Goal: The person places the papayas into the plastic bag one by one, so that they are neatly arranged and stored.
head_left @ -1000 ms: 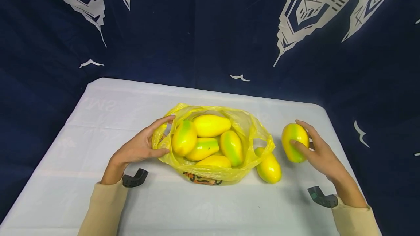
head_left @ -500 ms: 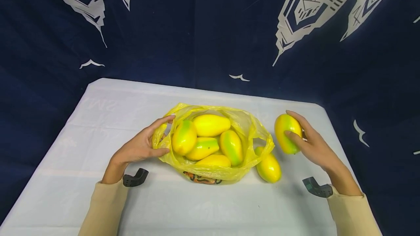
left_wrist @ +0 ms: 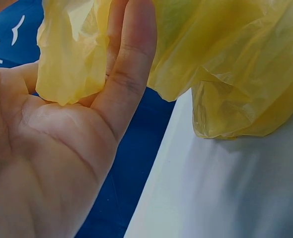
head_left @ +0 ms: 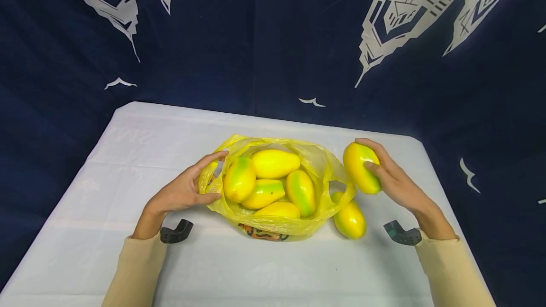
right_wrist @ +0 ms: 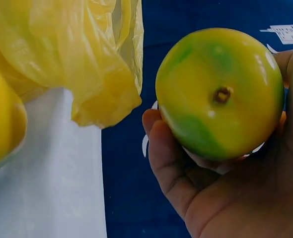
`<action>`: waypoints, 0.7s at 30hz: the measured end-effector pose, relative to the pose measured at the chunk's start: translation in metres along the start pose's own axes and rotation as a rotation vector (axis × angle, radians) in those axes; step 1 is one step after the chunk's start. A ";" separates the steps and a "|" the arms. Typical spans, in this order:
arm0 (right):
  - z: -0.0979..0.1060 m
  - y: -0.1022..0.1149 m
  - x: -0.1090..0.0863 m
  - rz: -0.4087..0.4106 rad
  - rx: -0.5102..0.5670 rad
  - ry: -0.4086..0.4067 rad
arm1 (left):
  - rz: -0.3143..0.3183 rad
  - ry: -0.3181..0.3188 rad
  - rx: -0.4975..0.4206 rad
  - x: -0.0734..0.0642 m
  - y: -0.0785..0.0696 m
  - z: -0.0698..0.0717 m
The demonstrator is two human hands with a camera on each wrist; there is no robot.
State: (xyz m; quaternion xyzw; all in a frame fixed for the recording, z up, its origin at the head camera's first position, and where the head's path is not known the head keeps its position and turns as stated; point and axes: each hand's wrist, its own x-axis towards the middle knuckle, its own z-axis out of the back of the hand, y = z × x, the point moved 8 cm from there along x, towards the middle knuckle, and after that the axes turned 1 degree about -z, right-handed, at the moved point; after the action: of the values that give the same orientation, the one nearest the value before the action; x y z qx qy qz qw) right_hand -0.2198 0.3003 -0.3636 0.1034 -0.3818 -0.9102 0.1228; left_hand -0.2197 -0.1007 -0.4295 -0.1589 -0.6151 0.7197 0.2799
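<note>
A yellow plastic bag (head_left: 277, 229) sits on the table with its mouth spread wide. Inside lie several yellow-green papayas (head_left: 275, 163). My left hand (head_left: 183, 187) holds the bag's left handle (left_wrist: 72, 59), which hangs between thumb and fingers in the left wrist view. My right hand (head_left: 394, 179) grips a papaya (head_left: 361, 168) just to the right of the bag, above the table. Its round end with a brown stem nub (right_wrist: 222, 94) faces the right wrist camera. Another papaya (head_left: 350, 221) lies outside, against the bag's right handle, partly covered by it.
A white-covered table (head_left: 256, 274) carries everything. Behind it hangs a dark blue cloth (head_left: 213, 51) printed with white buildings and birds. The bag's right handle loop (head_left: 343, 186) stands out to the right, close to the held papaya.
My right hand has carried its papaya leftward and slightly away from me, close to the bag, tilting it a little. My left hand and the bag have stayed in place.
</note>
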 end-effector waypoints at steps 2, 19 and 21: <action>-0.003 0.004 0.005 0.015 0.005 0.024 | 0.005 -0.003 0.004 0.000 0.001 0.000; -0.032 0.040 0.042 0.177 0.002 0.172 | 0.013 -0.013 0.039 0.000 0.003 0.002; -0.036 0.043 0.043 0.200 -0.011 0.182 | 0.013 -0.012 0.034 0.000 0.004 0.002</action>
State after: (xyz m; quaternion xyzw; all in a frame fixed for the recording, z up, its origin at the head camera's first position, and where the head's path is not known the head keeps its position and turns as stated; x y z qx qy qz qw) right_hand -0.2444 0.2340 -0.3617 0.1462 -0.3723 -0.8824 0.2476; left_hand -0.2210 -0.1026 -0.4328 -0.1536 -0.6036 0.7328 0.2742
